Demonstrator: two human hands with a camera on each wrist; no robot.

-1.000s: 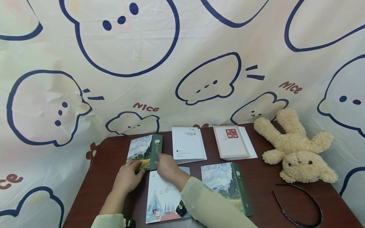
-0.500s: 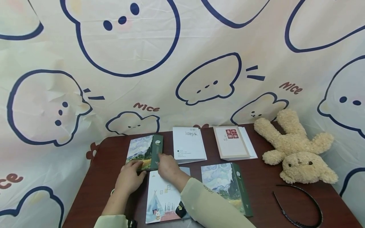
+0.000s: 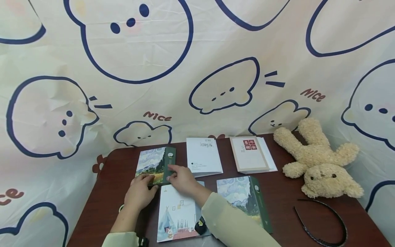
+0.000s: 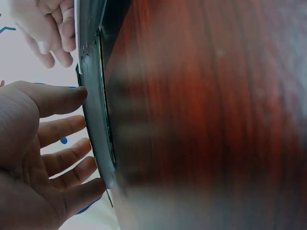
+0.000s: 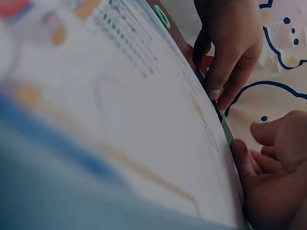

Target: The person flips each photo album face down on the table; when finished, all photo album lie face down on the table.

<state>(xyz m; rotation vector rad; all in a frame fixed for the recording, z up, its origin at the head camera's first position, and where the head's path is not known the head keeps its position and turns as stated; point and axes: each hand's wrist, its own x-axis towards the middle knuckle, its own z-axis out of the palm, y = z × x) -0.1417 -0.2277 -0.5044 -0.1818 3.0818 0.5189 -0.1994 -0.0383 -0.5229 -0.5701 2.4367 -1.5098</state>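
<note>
A notebook [image 3: 150, 160] with a painted landscape cover and green spine band lies at the table's back left. On its near left corner rests my left hand [image 3: 139, 195], fingers on the cover and thumb by the near edge. The left wrist view shows this hand [image 4: 57, 148] with spread fingers touching the book's edge. My right hand [image 3: 185, 181] touches the green band at the right side with extended fingers. Under its forearm lies a white booklet [image 3: 172, 212] with a tent drawing. The right wrist view shows the right hand [image 5: 273, 177] loosely bent.
A second landscape notebook [image 3: 239, 195] lies right of the tent booklet. Behind stand a white booklet [image 3: 203, 156] and a beige-bordered one [image 3: 250, 157]. A plush toy [image 3: 324, 161] and a black headband [image 3: 339, 219] are on the right. A patterned cloth [image 3: 216, 41] hangs behind the table.
My right hand has shifted slightly, its fingers now spread apart at the green band. The left hand has edged a little right. The landscape notebook has hardly moved.
</note>
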